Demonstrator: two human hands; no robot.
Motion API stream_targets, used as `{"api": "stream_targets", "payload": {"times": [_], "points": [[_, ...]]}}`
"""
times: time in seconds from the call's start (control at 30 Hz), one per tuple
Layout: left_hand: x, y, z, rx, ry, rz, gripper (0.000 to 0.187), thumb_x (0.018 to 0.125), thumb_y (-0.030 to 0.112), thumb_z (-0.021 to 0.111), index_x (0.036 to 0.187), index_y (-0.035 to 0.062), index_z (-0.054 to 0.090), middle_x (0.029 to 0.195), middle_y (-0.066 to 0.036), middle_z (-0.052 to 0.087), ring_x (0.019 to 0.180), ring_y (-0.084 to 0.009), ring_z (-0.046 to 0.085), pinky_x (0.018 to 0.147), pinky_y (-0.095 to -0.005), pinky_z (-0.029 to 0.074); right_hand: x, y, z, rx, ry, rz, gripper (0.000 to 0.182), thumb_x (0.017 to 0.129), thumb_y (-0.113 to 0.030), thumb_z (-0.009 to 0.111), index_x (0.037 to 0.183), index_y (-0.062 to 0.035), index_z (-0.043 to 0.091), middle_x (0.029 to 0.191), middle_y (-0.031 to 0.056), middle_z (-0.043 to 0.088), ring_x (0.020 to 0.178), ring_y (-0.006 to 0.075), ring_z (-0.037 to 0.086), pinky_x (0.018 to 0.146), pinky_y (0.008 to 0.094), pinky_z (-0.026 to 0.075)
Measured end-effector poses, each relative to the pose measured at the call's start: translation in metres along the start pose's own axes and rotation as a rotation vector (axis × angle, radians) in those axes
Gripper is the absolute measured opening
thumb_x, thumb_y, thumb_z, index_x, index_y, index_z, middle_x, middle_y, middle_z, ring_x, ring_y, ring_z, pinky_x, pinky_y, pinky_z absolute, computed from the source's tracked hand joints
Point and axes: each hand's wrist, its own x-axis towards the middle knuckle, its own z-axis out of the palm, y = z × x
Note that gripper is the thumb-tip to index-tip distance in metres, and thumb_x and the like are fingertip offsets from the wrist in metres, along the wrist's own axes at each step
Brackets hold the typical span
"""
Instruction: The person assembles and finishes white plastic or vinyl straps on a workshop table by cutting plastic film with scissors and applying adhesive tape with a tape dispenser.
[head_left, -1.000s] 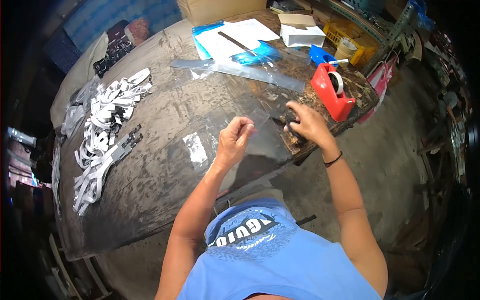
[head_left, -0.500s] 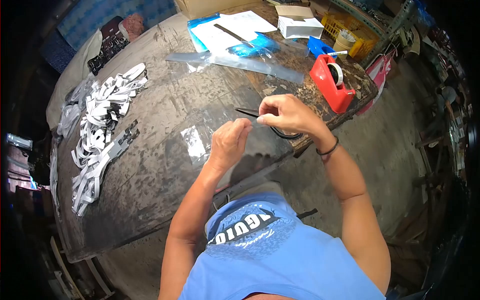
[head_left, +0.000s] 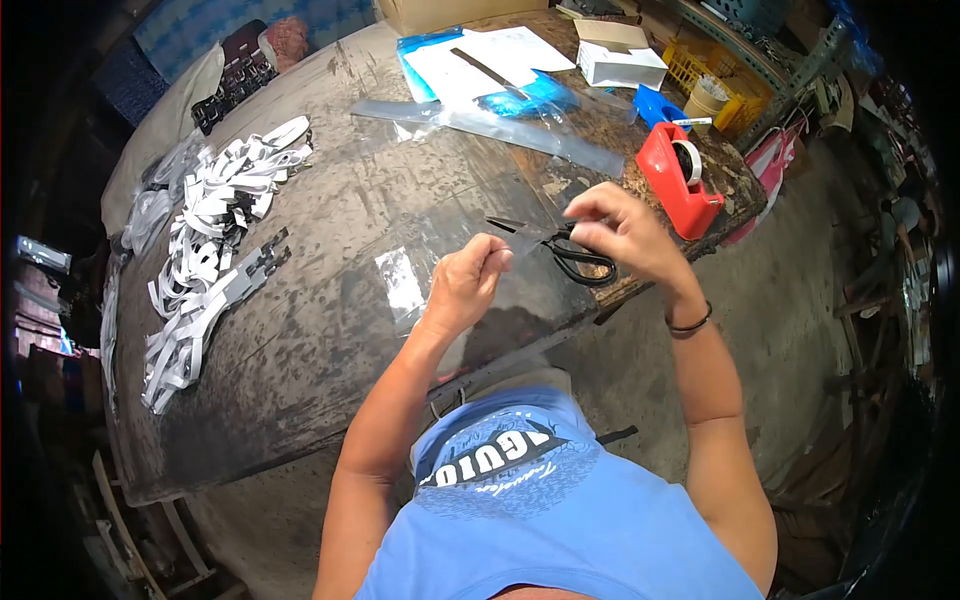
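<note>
My left hand (head_left: 466, 282) is closed over the worn table (head_left: 330, 330), fingers pressed together on something clear that looks like thin plastic. Just right of it lie black-handled scissors (head_left: 580, 264), their blades pointing left. Above the scissors is my right hand (head_left: 625, 238), its fingers curled with a gap between thumb and forefinger and nothing visible in them. A small clear plastic bag (head_left: 400, 285) lies left of my left hand. The red tape dispenser (head_left: 676, 184) stands to the upper right of my right hand.
White and grey straps (head_left: 222, 220) are heaped at the left of the table. Long clear plastic strips (head_left: 500, 130), white papers (head_left: 470, 65), a white box (head_left: 620, 62) and a blue object (head_left: 655, 108) lie toward the back. A yellow basket (head_left: 745, 100) is beyond the right edge.
My right hand has moved right, away from my left hand, and its fingers have parted. More of the scissors now shows. The view has shifted slightly.
</note>
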Motion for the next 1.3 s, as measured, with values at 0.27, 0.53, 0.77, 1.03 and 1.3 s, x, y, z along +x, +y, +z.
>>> {"api": "stream_targets", "payload": {"times": [0.27, 0.53, 0.77, 1.03, 1.3], "points": [[0.002, 0.012, -0.005, -0.054, -0.11, 0.011, 0.01, 0.093, 0.011, 0.061, 0.095, 0.0007, 0.061, 0.08, -0.01, 0.069, 0.076, -0.0181, 0.068, 0.069, -0.0305, 0.052, 0.014, 0.007, 0.03, 0.072, -0.251, -0.102, 0.02, 0.079, -0.012, 0.075, 0.095, -0.0044, 0.065, 0.098, 0.0035, 0.06, 0.091, 0.0112, 0.056, 0.074, 0.0259, 0.048], [0.001, 0.009, -0.01, -0.058, -0.129, -0.088, 0.011, 0.093, 0.011, 0.061, 0.095, 0.0009, 0.061, 0.078, -0.009, 0.07, 0.075, -0.0159, 0.068, 0.069, -0.0292, 0.052, 0.008, 0.007, 0.0, 0.392, 0.087, 0.219, 0.013, 0.091, -0.016, 0.064, 0.087, -0.0043, 0.066, 0.084, 0.001, 0.064, 0.077, 0.0098, 0.06, 0.068, 0.0228, 0.049], [0.0, 0.013, -0.005, -0.046, -0.134, -0.054, 0.01, 0.094, 0.012, 0.06, 0.095, 0.0016, 0.06, 0.079, -0.01, 0.07, 0.075, -0.016, 0.068, 0.069, -0.0298, 0.052, 0.004, -0.001, 0.041, 0.156, -0.054, 0.068, 0.012, 0.082, -0.013, 0.073, 0.088, -0.0034, 0.068, 0.102, 0.0063, 0.059, 0.092, 0.0138, 0.058, 0.083, 0.0292, 0.047], [-0.001, -0.002, -0.002, -0.17, -0.153, -0.124, 0.011, 0.094, 0.012, 0.06, 0.095, 0.0016, 0.059, 0.079, -0.008, 0.069, 0.076, -0.0154, 0.067, 0.07, -0.0303, 0.052, 0.007, 0.017, 0.033, 0.621, 0.431, 0.235, 0.014, 0.09, -0.016, 0.064, 0.092, -0.0019, 0.065, 0.085, 0.0039, 0.064, 0.084, 0.0159, 0.063, 0.072, 0.0324, 0.05], [0.025, 0.001, 0.001, -0.484, -0.19, -0.367, 0.018, 0.094, 0.023, 0.058, 0.094, 0.0048, 0.058, 0.078, -0.004, 0.066, 0.073, -0.0111, 0.062, 0.063, -0.0253, 0.047, -0.036, 0.092, 0.046, -0.889, -0.024, 0.07, 0.038, 0.078, -0.007, 0.059, 0.116, -0.0057, 0.057, 0.096, 0.0134, 0.059, 0.092, 0.0342, 0.058, 0.076, 0.0461, 0.05]]}}
